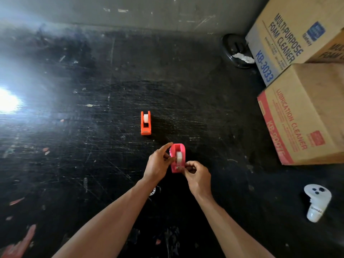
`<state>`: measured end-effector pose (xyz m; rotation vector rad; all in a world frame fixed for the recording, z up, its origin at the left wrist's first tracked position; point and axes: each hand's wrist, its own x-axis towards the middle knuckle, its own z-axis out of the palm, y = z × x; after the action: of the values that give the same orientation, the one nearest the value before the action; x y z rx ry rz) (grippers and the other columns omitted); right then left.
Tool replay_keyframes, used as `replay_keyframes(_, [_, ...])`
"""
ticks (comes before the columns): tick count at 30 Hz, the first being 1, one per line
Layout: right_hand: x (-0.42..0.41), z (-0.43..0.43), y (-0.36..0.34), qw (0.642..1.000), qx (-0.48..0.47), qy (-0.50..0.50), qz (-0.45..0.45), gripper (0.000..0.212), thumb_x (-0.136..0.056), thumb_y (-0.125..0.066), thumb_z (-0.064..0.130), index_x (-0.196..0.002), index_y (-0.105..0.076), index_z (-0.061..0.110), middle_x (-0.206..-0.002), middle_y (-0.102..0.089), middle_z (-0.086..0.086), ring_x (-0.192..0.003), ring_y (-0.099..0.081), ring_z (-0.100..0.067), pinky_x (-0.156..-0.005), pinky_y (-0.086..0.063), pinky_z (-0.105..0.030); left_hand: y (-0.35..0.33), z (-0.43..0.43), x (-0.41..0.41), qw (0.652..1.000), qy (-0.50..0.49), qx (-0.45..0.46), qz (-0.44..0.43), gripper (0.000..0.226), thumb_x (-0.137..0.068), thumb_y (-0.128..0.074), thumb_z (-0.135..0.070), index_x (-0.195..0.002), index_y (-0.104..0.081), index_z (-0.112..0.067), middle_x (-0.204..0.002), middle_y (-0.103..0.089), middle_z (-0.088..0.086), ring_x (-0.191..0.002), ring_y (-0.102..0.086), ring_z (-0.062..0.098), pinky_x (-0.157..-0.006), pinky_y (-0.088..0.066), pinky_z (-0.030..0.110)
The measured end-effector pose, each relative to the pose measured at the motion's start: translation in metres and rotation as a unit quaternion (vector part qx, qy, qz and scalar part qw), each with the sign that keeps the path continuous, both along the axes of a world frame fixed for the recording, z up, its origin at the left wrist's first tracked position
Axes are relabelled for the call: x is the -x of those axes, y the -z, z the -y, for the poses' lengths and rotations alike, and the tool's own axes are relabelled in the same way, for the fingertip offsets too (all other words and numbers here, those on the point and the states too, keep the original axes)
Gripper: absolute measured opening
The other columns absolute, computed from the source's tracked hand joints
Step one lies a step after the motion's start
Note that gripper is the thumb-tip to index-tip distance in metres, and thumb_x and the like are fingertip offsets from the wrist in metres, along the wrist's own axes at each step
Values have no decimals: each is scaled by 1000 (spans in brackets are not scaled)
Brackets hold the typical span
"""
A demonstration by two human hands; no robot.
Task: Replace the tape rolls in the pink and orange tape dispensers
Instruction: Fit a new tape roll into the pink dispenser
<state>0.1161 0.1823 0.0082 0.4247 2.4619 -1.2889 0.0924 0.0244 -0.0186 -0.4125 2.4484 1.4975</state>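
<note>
The pink tape dispenser [180,148] stands on the scratched black table, a white tape roll [179,156] seated in it. My left hand [158,164] grips its left side, forefinger stretched along the top edge. At the dispenser's near end, my right hand [197,175] is pinched shut, fingertips at the cutter end, seemingly on the tape's loose end. The orange tape dispenser [145,123] sits apart, farther back and to the left, with a white roll [146,117] inside. A small ring-shaped object [154,191] peeks out from under my left forearm, mostly hidden.
Stacked cardboard boxes [305,112] fill the right side. A dark round object [236,51] lies behind them by the wall. A white plastic device [316,202] rests near the right front. Strong glare [7,101] washes the left of the black table [93,146].
</note>
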Motion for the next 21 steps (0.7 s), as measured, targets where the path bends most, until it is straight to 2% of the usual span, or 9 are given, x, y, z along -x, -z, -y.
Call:
replay_keyframes(3, [1, -2, 2, 1000, 5, -7, -15, 20, -93, -76, 19, -112, -75, 22, -100, -73, 13, -89, -67, 4, -72, -49, -10, 2, 0, -1, 1000, 3, 8, -7, 64, -92, -71, -13, -149, -47, -29, -98, -74, 0, -93, -71, 12, -91, -58, 33])
replay_keyframes(7, [7, -4, 2, 999, -7, -11, -44, 24, -96, -73, 22, -120, -75, 19, -107, -73, 12, -92, -65, 5, -81, -51, -11, 9, 1, -1, 999, 9, 35, -19, 65, -92, -72, -18, -149, -46, -34, -106, -71, 0, -96, -69, 9, -92, -59, 33])
replay_keyframes(11, [15, -4, 3, 997, -31, -40, -63, 30, -97, -72, 18, -126, -74, 15, -123, -76, 2, -110, -67, -3, -86, -46, -5, 10, 0, 0, 999, 5, 45, -27, 65, -90, -74, -19, -147, -48, -34, -108, -70, -1, -95, -68, 6, -89, -56, 26])
replay_keyframes(14, [21, -3, 5, 996, -39, -59, -62, 30, -97, -71, 16, -127, -74, 14, -127, -75, -2, -117, -69, -10, -99, -50, -14, 10, -1, 3, 998, 2, 51, -36, 63, -89, -76, -17, -145, -52, -32, -108, -70, 0, -94, -68, 8, -88, -57, 27])
replay_keyframes(16, [23, -4, 4, 995, -46, -67, -58, 30, -97, -70, 15, -128, -73, 14, -127, -75, -1, -118, -67, -9, -90, -43, -4, 10, 0, 3, 998, 1, 57, -38, 61, -89, -75, -17, -145, -53, -31, -110, -71, 0, -95, -68, 9, -89, -58, 29])
replay_keyframes(18, [24, -5, 5, 995, -48, -69, -61, 30, -98, -70, 15, -128, -73, 14, -127, -75, -1, -116, -66, -6, -84, -38, 1, 10, -1, 3, 997, 1, 63, -42, 61, -90, -75, -17, -145, -53, -30, -111, -71, 1, -96, -68, 10, -88, -57, 28])
replay_keyframes(21, [23, -5, 5, 994, -46, -69, -74, 30, -98, -70, 13, -127, -74, 13, -126, -75, -2, -113, -66, -5, -95, -43, -10, 9, -2, 3, 997, -5, 70, -40, 59, -90, -74, -18, -144, -54, -29, -109, -71, 1, -94, -68, 10, -85, -55, 26])
